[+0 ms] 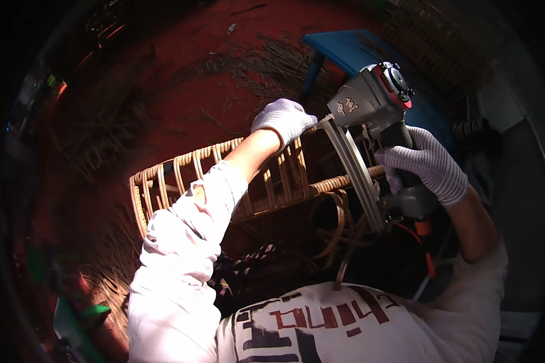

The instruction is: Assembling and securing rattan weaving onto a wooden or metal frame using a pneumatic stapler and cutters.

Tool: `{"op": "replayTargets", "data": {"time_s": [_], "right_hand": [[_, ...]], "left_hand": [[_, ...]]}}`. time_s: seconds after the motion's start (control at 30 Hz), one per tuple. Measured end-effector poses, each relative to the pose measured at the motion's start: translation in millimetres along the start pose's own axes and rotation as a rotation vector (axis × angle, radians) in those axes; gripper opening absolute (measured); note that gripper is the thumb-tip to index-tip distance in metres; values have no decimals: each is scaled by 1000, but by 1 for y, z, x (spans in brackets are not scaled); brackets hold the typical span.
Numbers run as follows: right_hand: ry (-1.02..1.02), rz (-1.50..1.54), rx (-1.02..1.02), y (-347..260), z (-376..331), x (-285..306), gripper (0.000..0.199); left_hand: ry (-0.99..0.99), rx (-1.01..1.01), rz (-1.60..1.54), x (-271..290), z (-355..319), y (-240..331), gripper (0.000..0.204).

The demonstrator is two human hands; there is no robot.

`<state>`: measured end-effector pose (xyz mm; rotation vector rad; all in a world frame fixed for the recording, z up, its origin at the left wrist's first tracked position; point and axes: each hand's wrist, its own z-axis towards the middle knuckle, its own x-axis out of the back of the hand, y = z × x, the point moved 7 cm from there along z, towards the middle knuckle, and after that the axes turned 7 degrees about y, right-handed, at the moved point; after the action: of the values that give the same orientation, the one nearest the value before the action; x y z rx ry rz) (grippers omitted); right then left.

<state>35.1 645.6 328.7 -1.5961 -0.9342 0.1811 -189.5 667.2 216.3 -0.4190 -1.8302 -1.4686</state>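
Many thin brown strips [278,60] litter the red floor [181,78]. Right hand [427,163] clasps a grey nail gun [369,97]; left hand [283,118] grips the brown wicker frame [301,163].

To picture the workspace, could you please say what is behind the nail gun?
Parts of a blue table and a woven frame show. The nail gun covers some of the table, and its magazine some of the frame; those areas cannot be seen.

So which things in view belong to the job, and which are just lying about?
In the job:
- nail gun, in the right hand
- wicker frame, under the left hand

Apparently just around:
- loose sticks
- blue table
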Motion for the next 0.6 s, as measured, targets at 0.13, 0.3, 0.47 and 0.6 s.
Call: {"op": "replayTargets", "data": {"time_s": [0.13,0.3,0.47,0.6], "right_hand": [[-27,-40,-11,1,13,-14,26],[-9,-84,-11,9,19,-15,29],[-25,-82,17,8,23,-14,29],[-54,-94,84,4,27,-15,31]], "left_hand": [[-133,69,43,1,0,-6,45],[-148,86,57,4,-2,-7,47],[-148,109,68,5,-1,-7,49],[-159,84,74,3,0,-5,50]]}}
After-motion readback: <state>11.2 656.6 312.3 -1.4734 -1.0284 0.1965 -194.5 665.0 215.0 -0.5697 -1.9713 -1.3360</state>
